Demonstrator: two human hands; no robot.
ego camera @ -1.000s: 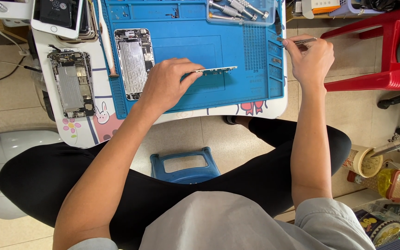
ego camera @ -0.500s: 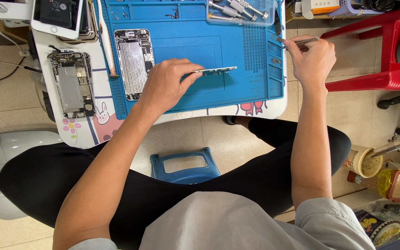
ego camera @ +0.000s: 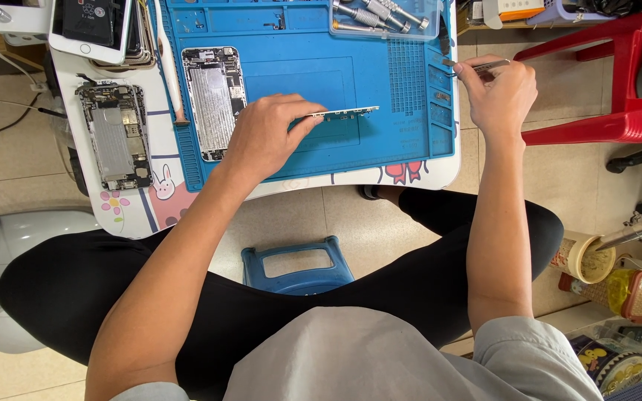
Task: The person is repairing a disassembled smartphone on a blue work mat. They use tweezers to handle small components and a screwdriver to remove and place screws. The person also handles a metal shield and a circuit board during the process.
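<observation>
Blue mat (ego camera: 410,96) covers the table (ego camera: 135,200); beside an opened phone (ego camera: 213,100), the left hand (ego camera: 265,137) pinches a thin board (ego camera: 343,113) at mid-mat. The right hand (ego camera: 499,93) grips tweezers (ego camera: 477,67) over the mat's edge, where a slip could flick the board or scratch it.

The small white worktop (ego camera: 124,215) with cartoon prints carries a blue repair mat (ego camera: 410,141). Beside the mat lies an opened phone body (ego camera: 113,137), and a stack of phones (ego camera: 98,30) sits at the far corner.
</observation>
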